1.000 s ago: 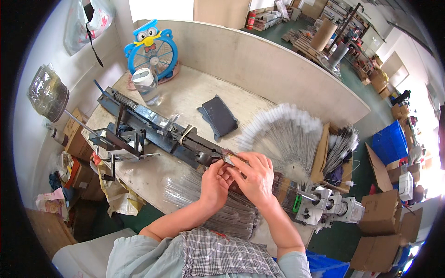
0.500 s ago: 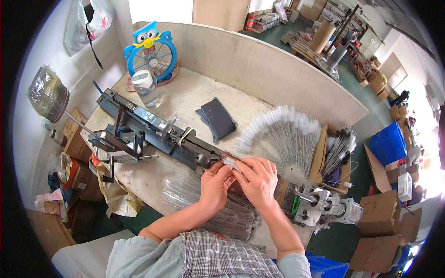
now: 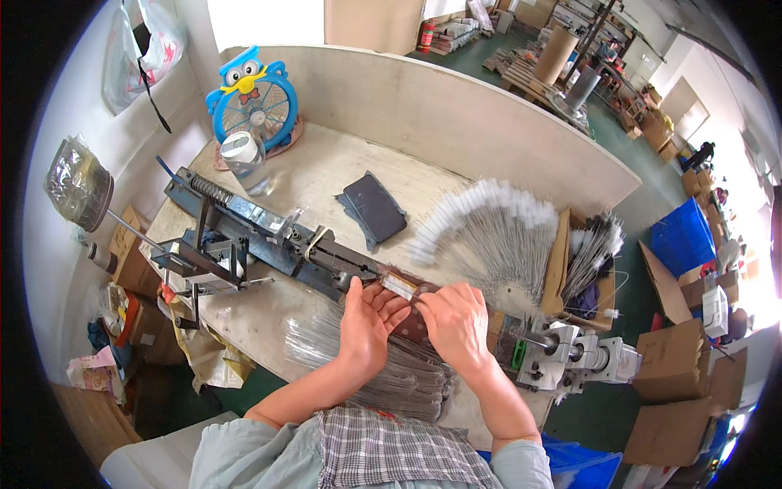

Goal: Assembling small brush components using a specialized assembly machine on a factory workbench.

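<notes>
A long dark metal bench jig [image 3: 281, 232] runs diagonally across the table. Near its right end lies a short white strip [image 3: 399, 286], uncovered between my hands. My left hand [image 3: 366, 322] is open beside the strip, palm turned up and fingers stretched toward it. Closed in a pinch at the strip's right end is my right hand [image 3: 458, 322]; what its fingertips grip, if anything, is too small to make out. Below the hands, a bundle of thin looped wires [image 3: 399, 375] lies on the near side of the table. Thin wires with white tips [image 3: 489, 228] fan out beyond my right hand.
A grey motorised spindle unit [image 3: 570, 359] sits at the table's right edge, near a carton of wires [image 3: 582, 281]. A dark phone [image 3: 373, 208] lies behind the jig. A blue cartoon fan [image 3: 255, 106] and water jug [image 3: 247, 163] stand far left. A crank frame [image 3: 208, 265] adjoins the jig.
My left hand has opened and drawn back from the white strip. The right fingertips have slid right and curled in, leaving the strip in plain sight. The whole view has shifted slightly.
</notes>
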